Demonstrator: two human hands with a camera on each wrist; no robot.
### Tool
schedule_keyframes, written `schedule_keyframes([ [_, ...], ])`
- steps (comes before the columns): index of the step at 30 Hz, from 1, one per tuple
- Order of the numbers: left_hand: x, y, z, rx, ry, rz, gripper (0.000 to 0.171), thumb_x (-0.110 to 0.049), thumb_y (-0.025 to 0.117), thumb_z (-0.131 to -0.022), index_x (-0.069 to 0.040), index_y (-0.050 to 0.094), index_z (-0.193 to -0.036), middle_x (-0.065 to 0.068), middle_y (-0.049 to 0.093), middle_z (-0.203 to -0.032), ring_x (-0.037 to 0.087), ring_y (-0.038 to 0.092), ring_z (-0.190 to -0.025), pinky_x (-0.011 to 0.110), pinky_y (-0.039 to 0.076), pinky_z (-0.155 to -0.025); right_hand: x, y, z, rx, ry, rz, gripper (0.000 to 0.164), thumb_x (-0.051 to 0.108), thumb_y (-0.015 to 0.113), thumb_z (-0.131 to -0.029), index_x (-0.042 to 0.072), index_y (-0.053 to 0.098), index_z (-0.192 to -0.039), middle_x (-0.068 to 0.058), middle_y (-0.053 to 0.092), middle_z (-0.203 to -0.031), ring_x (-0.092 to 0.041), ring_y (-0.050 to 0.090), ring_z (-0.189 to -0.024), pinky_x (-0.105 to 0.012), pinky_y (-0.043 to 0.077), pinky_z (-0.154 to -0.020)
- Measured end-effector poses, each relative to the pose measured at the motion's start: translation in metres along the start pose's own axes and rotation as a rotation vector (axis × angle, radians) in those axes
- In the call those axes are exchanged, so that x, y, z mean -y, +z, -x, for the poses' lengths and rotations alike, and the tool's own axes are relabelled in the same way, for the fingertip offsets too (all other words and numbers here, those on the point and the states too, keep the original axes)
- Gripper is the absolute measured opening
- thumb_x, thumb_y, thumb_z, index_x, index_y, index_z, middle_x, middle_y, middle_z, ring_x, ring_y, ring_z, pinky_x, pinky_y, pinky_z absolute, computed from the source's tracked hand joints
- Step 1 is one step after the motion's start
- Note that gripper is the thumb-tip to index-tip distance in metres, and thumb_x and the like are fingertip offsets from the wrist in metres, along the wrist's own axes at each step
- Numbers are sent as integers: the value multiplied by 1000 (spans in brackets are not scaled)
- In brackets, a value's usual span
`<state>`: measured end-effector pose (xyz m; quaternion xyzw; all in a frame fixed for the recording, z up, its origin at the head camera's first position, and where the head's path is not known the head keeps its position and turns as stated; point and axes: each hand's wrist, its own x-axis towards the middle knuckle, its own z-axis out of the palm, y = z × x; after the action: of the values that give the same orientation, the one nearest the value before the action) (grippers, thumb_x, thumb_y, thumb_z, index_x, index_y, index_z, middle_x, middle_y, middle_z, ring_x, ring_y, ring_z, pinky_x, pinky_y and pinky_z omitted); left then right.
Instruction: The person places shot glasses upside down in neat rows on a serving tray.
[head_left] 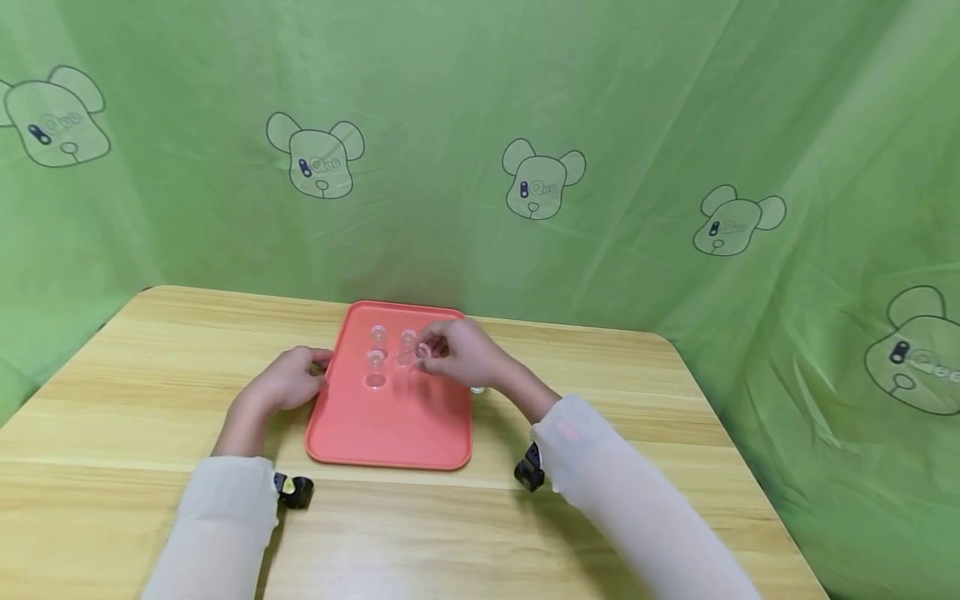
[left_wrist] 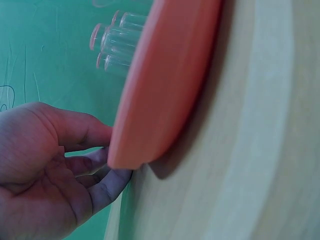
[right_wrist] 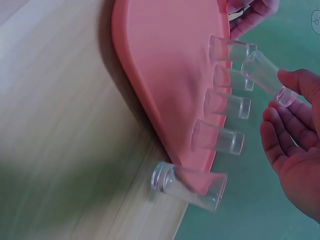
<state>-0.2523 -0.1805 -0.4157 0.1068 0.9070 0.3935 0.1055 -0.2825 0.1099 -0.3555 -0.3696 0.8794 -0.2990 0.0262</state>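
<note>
My right hand (head_left: 467,350) pinches a clear shot glass (right_wrist: 265,76) by its thick base, between thumb and fingers. This glass is tilted, its mouth facing down toward the red tray (head_left: 390,433). Beneath and beside it, several more clear glasses (right_wrist: 216,136) stand mouth-down on the tray, grouped in rows toward its far half. At the tray's left edge, my left hand (head_left: 288,379) grips the rim. In the left wrist view its thumb (left_wrist: 87,131) lies against the rim, and the other fingers curl by the underside.
Another clear glass (right_wrist: 192,186) stands upright on the wooden table (head_left: 600,492), just off the tray's right side and partly hidden by the right forearm in the head view. A green curtain (head_left: 427,225) with printed bear faces hangs behind the table and to its right.
</note>
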Motion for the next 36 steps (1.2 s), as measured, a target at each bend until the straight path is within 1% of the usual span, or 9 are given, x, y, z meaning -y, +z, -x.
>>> schedule_keyframes([
  [4, 0, 0, 0, -1, 2, -4, 56, 5, 49, -91, 12, 46, -147, 28, 60, -135, 24, 60, -89, 33, 49, -76, 1, 5, -5, -4, -14, -10, 6, 6, 73, -90, 3, 70, -94, -1, 65, -81, -11, 57, -74, -21, 46, -67],
  [10, 0, -1, 0, -2, 0, -8, 56, 4, 50, -92, 12, 46, -147, 29, 60, -135, 24, 60, -89, 33, 48, -77, 1, 13, -11, -27, 1, 22, 13, 10, 75, -90, 2, 74, -102, -1, 68, -83, -10, 58, -74, -20, 49, -69],
  [15, 2, -1, -1, -1, -5, -8, 56, 4, 49, -92, 11, 46, -147, 28, 60, -135, 24, 59, -85, 33, 48, -75, 1, 20, -15, -27, -5, 53, 5, 11, 76, -91, 7, 73, -91, 1, 66, -79, -9, 58, -73, -20, 49, -67],
  [17, 2, -1, -2, -1, -12, -9, 56, 3, 49, -92, 10, 46, -148, 28, 60, -135, 24, 59, -86, 33, 48, -76, 0, 22, -16, -27, -7, 68, 8, 11, 76, -91, 9, 71, -86, 2, 65, -78, -9, 58, -73, -20, 49, -68],
  [21, 3, -1, -2, 3, -20, -4, 55, 3, 48, -93, 9, 46, -148, 27, 60, -136, 24, 59, -89, 34, 48, -78, 0, 24, -17, -21, 3, 97, 11, 11, 76, -91, 10, 68, -84, 2, 64, -78, -9, 58, -74, -21, 49, -68],
  [24, 2, -1, -2, 5, -26, 2, 55, 2, 48, -94, 9, 46, -149, 27, 59, -137, 25, 59, -89, 35, 47, -79, -1, 26, -18, -15, 11, 121, 8, 10, 75, -92, 8, 70, -85, 2, 65, -79, -10, 58, -75, -21, 49, -69],
  [28, 3, -1, -2, 3, -23, -4, 55, 2, 48, -94, 9, 45, -148, 27, 60, -137, 25, 59, -91, 35, 47, -81, -4, 29, -19, 3, 22, 150, 3, 9, 74, -92, 7, 74, -92, 2, 66, -80, -10, 59, -76, -21, 50, -70],
  [36, 1, -1, -2, -2, -10, -24, 54, 2, 49, -94, 9, 47, -147, 27, 60, -136, 27, 59, -95, 36, 47, -82, -6, 34, -19, 35, 54, 191, 6, 15, 75, -93, 9, 75, -96, 3, 67, -84, -10, 60, -79, -21, 50, -72],
])
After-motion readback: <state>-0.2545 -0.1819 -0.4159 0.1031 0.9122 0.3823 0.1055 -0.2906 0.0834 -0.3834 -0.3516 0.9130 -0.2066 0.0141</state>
